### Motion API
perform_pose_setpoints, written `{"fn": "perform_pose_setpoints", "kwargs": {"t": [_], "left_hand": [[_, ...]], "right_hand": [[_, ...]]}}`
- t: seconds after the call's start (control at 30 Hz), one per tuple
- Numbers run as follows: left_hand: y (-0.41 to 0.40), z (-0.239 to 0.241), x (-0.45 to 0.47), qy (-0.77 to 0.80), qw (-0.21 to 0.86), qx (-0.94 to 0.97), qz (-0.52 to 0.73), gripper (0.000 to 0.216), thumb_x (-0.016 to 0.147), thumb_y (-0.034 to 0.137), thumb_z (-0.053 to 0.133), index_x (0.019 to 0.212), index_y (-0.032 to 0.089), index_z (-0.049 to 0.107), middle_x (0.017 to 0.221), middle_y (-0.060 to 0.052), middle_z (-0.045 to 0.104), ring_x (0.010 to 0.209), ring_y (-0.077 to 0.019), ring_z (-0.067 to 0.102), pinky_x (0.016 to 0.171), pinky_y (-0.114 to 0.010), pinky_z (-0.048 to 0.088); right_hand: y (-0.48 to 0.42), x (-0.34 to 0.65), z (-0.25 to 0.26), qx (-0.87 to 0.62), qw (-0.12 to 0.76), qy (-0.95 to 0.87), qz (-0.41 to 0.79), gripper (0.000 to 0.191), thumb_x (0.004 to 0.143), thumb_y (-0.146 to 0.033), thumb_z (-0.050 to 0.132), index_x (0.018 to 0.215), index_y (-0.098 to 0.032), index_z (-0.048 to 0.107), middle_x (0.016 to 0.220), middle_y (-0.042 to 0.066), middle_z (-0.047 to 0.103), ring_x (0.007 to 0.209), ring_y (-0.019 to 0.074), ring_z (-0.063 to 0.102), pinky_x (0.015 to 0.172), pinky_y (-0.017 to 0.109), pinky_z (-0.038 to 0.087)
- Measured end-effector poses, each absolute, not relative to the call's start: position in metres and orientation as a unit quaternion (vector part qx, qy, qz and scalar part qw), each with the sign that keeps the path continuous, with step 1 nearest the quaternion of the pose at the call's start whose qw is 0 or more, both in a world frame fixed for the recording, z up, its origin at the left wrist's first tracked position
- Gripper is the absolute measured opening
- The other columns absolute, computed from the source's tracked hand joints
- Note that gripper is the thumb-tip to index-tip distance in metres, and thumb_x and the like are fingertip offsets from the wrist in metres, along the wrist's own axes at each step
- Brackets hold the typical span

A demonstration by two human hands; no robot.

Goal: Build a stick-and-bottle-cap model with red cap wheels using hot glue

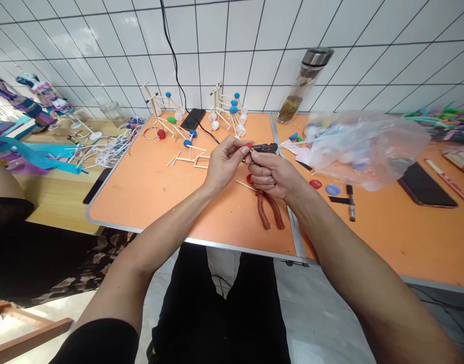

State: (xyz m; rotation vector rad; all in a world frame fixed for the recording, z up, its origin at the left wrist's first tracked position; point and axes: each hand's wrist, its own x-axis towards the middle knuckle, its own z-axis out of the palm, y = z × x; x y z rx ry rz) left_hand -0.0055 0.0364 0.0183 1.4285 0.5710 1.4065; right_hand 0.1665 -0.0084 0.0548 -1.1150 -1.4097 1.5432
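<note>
My left hand (226,163) is closed, pinching a small red cap (249,144) by its edge. Against it presses my right hand (272,173), fingers curled around something thin that I cannot make out. Just behind the fingertips is a black object with a red dot (268,147), partly hidden. Below my right hand lie pliers with red-brown handles (263,212), their jaws covered by the hand. Another red cap (249,178) and a thin wooden stick (245,185) are beside them. Stick frames (196,157) with blue, red and green caps stand left of my hands.
A second stick model (234,108) and a phone (193,119) are at the back. A glass bottle (292,96) leans near the wall. To the right are a plastic bag (364,146), loose caps (332,189), a marker (351,202) and another phone (427,184). A person sits at left.
</note>
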Motion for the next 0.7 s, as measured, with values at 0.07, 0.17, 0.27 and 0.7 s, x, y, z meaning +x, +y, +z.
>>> {"fn": "perform_pose_setpoints", "kwargs": {"t": [0.07, 0.17, 0.27, 0.7], "left_hand": [[0.04, 0.014, -0.005, 0.274, 0.49, 0.597, 0.573, 0.028, 0.095, 0.043, 0.091, 0.09, 0.022, 0.072, 0.082, 0.0, 0.075, 0.078, -0.0147, 0.071, 0.083, -0.031, 0.059], [0.045, 0.006, -0.005, 0.346, 0.463, 0.609, 0.544, 0.022, 0.097, 0.025, 0.084, 0.081, 0.021, 0.068, 0.078, 0.001, 0.073, 0.075, -0.0133, 0.068, 0.076, -0.027, 0.055], [0.047, 0.002, -0.006, 0.385, 0.454, 0.612, 0.521, 0.023, 0.098, 0.018, 0.077, 0.079, 0.021, 0.065, 0.072, 0.002, 0.07, 0.071, -0.0135, 0.065, 0.071, -0.026, 0.052], [0.04, 0.007, -0.001, 0.281, 0.466, 0.603, 0.583, 0.037, 0.096, 0.057, 0.087, 0.097, 0.024, 0.071, 0.085, 0.0, 0.075, 0.079, -0.0148, 0.071, 0.083, -0.03, 0.059]], "right_hand": [[-0.01, 0.159, 0.045, -0.537, 0.385, -0.642, 0.389, 0.035, 0.107, -0.058, 0.062, 0.098, -0.024, 0.064, 0.064, -0.003, 0.051, 0.053, 0.0165, 0.043, 0.055, 0.029, 0.033], [-0.015, 0.147, 0.033, -0.642, 0.257, -0.72, 0.06, 0.032, 0.112, -0.042, 0.052, 0.116, -0.02, 0.074, 0.093, 0.015, 0.078, 0.082, 0.0305, 0.069, 0.073, 0.037, 0.04], [-0.019, 0.14, 0.031, -0.667, 0.158, -0.728, -0.03, 0.039, 0.114, -0.037, 0.044, 0.126, -0.017, 0.075, 0.104, 0.022, 0.082, 0.091, 0.0356, 0.073, 0.077, 0.039, 0.039], [0.0, 0.163, 0.041, -0.479, 0.425, -0.579, 0.505, 0.035, 0.097, -0.058, 0.07, 0.089, -0.026, 0.06, 0.06, -0.008, 0.037, 0.051, 0.0126, 0.025, 0.051, 0.028, 0.023]]}}
